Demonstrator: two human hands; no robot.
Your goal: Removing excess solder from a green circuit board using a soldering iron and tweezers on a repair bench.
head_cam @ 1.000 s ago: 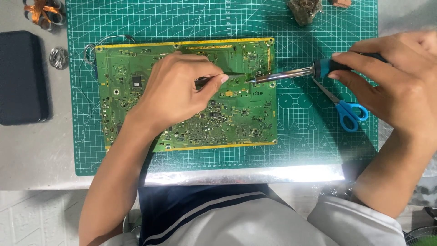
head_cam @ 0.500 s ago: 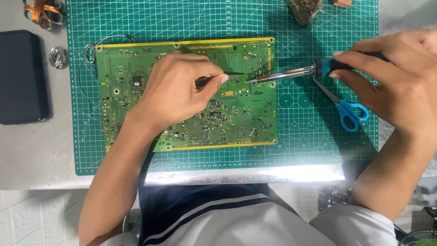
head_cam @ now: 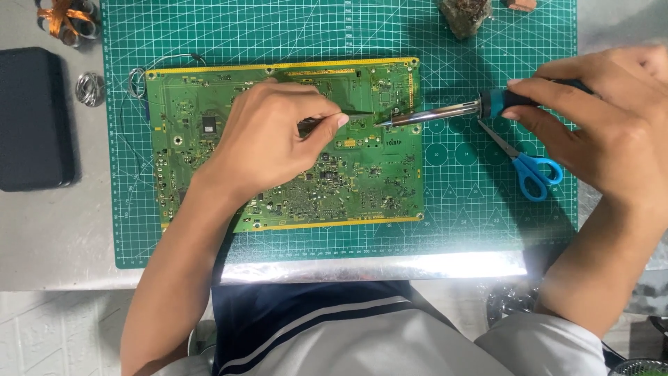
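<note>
Holding tweezers point(head_cam: 348, 117), perhaps, left hand point(head_cam: 271, 143); right hand point(head_cam: 605, 129) grips soldering iron point(head_cam: 445, 113).

Arms: bare from wrist to above the elbow.
Left hand point(head_cam: 268, 143): no ring, no glove.
Right hand point(head_cam: 605, 129): bare too.
Shirt point(head_cam: 390, 341): white short-sleeved, navy panel with white stripes, at 6 o'clock.

An electronics repair workbench: green cutting mat point(head_cam: 487, 230), circuit board point(head_cam: 209, 167), soldering iron point(head_cam: 445, 113).
</note>
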